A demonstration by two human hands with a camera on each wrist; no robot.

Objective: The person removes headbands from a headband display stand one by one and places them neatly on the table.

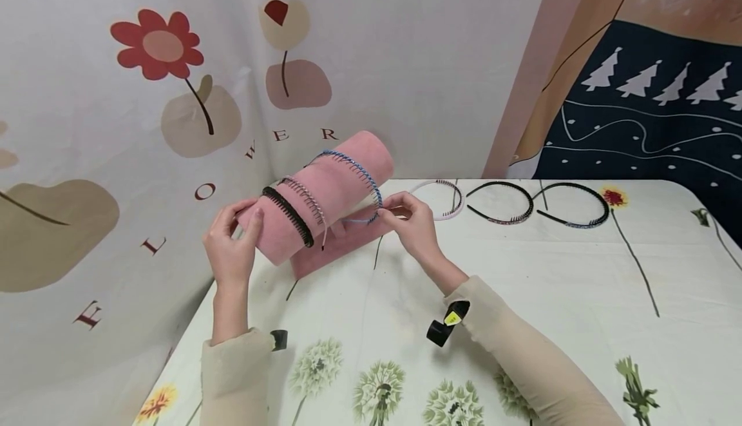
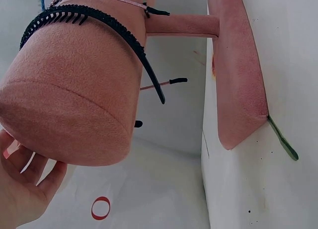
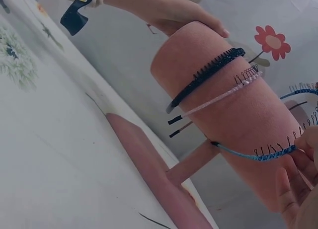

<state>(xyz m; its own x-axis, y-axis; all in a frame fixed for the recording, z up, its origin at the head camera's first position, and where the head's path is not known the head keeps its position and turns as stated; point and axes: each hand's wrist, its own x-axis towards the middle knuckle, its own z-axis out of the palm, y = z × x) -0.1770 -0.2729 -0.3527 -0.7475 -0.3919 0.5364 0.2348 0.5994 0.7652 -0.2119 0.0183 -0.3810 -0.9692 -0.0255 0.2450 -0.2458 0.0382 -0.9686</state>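
A pink velvety headband stand has a thick padded roll raised on a post above a flat base. My left hand grips the roll's near left end, thumb in front and fingers behind. Around the roll sit a black toothed headband and, beside it, a pale pink braided headband. Farther right, a blue braided headband with wire teeth arches over the roll. My right hand pinches that blue band along its right side, near the roll.
To the right on the flower-print tablecloth lie a pale headband and two dark headbands, one nearer and one farther right. A printed cloth backdrop hangs close behind the stand.
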